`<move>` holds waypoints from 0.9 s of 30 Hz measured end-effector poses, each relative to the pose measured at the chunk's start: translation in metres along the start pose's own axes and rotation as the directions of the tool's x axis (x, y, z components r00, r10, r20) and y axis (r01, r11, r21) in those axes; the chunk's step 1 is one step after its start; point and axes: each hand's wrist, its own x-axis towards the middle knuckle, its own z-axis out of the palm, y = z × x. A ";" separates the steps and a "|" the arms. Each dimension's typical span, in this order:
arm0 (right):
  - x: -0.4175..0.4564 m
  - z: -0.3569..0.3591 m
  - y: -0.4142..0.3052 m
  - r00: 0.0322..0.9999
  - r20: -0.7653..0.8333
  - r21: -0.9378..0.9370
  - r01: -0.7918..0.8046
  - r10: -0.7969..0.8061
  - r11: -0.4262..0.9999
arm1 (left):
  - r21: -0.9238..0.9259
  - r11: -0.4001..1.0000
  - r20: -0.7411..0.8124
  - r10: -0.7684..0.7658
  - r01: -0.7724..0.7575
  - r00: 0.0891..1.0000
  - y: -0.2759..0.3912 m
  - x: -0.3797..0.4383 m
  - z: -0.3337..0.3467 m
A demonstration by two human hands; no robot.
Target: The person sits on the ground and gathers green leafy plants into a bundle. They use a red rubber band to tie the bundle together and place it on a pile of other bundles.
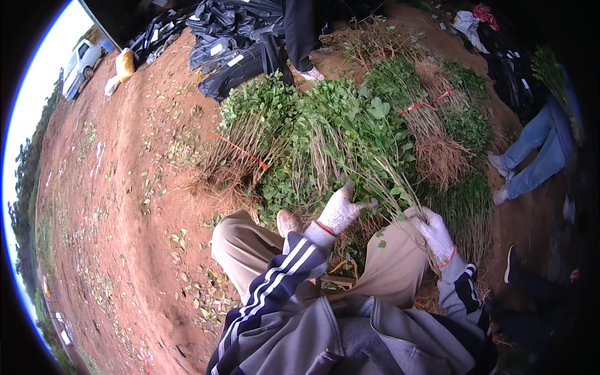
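Observation:
My right hand [432, 230], in a white work glove, is closed around the lower stems of a few leafy saplings [398, 180], whose tops point away from me over the pile. My left hand [341, 211], gloved too, is held just left of those stems with thumb and forefinger apart and nothing visible in it. Before me lie loose leafy saplings [323, 145]. A bundle of saplings with bare roots [234, 145], tied with red string, lies to the left. Another tied bundle [429, 117] lies at the back right, its roots towards me.
Black plastic sheeting [234, 40] lies behind the pile, beside a standing person's dark trouser leg [300, 37]. A person in blue jeans [539, 150] is at the right. Fallen leaves [180, 150] dot the red soil. A pickup truck [82, 65] and a yellow sack [125, 64] stand at the far left.

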 end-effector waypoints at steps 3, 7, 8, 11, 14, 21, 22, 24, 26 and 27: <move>-0.003 0.020 -0.043 0.960 0.115 0.098 -0.265 0.254 0.959 | 0.382 0.911 -0.174 0.235 -0.154 0.956 -0.035 0.001 0.009; -0.012 0.021 -0.050 0.950 0.146 0.170 -0.298 0.275 0.939 | -0.090 0.995 -0.501 -0.078 0.037 0.862 -0.084 0.029 -0.069; -0.013 0.018 -0.047 0.957 0.174 0.242 -0.270 0.232 0.932 | -0.446 0.887 -0.557 -0.170 -0.120 0.813 -0.092 0.037 -0.100; -0.019 0.005 -0.035 0.948 0.159 0.349 -0.317 0.277 0.882 | -0.694 0.719 -0.446 -0.392 -0.035 0.804 -0.091 0.032 -0.093; -0.019 -0.010 -0.020 0.909 0.265 0.525 -0.416 0.322 0.742 | -0.526 0.835 -0.110 -0.255 0.162 0.961 -0.074 0.008 -0.035; -0.009 -0.010 0.007 0.850 0.402 0.542 -0.520 0.339 0.661 | -0.580 0.799 0.009 -0.189 0.159 0.982 -0.065 0.012 0.047; -0.011 -0.008 0.004 0.868 0.365 0.510 -0.489 0.337 0.708 | -0.740 0.659 -0.114 -0.322 0.136 0.940 -0.069 0.012 0.060; -0.018 -0.001 0.003 0.900 0.295 0.440 -0.425 0.320 0.791 | -0.683 0.725 -0.228 -0.095 -0.089 0.969 -0.094 0.015 0.057; 0.007 0.027 0.001 0.888 0.387 0.421 -0.408 0.246 0.810 | -0.234 0.968 -0.450 -0.028 -0.088 0.893 -0.154 0.018 0.035; 0.005 0.022 0.014 0.897 0.365 0.436 -0.401 0.250 0.805 | -0.306 0.951 -0.418 -0.097 -0.039 0.903 -0.147 0.013 0.044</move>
